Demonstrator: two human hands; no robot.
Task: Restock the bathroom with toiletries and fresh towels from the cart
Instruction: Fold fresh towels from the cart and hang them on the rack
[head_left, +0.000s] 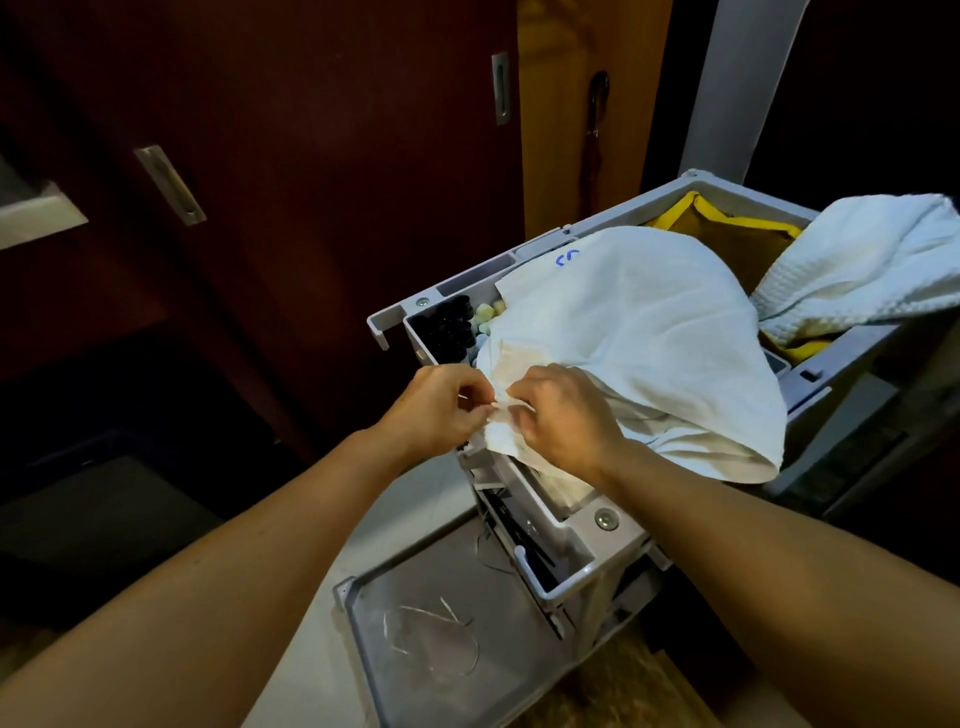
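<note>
A large white cloth (639, 338) lies draped over the top of the grey housekeeping cart (613, 525). My left hand (441, 410) and my right hand (566, 415) meet at the cloth's near corner and both pinch its edge. A white waffle-weave towel (862, 260) lies bunched on the cart's far right. At the cart's top left corner, small dark bottles (449, 327) and pale round toiletries (485, 314) show in a compartment; the cloth hides the other compartments.
A yellow-trimmed brown bag (727, 234) sits in the cart behind the cloth. A lower grey tray (441, 639) holds thin loose string. Dark wooden sliding doors (260, 182) with metal recessed handles stand to the left. A pale floor shows under my arms.
</note>
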